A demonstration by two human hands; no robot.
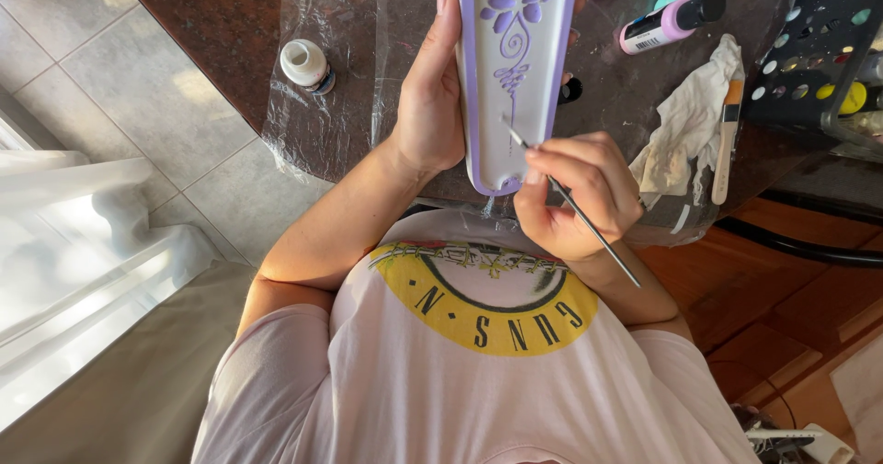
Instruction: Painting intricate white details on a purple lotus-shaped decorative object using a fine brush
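Glossy white-and-lilac painted plaque (511, 68); crinkled clear plastic sheet (322, 105) over polished dark stone tabletop (212, 22); crumpled stained cloth rag (685, 124).

A white-capped paint bottle (304, 64), crumpled rag (685, 124), flat brush (727, 137) and pink paint bottle (670, 22) lie on plastic sheeting (340, 105).

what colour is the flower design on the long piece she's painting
Purple, a lotus-like flower with a swirled stem on the white piece, which has a purple edge. Head view.

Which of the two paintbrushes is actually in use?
The thin dark brush in the right hand, tip on the white-and-purple board; the orange-handled brush lies idle.
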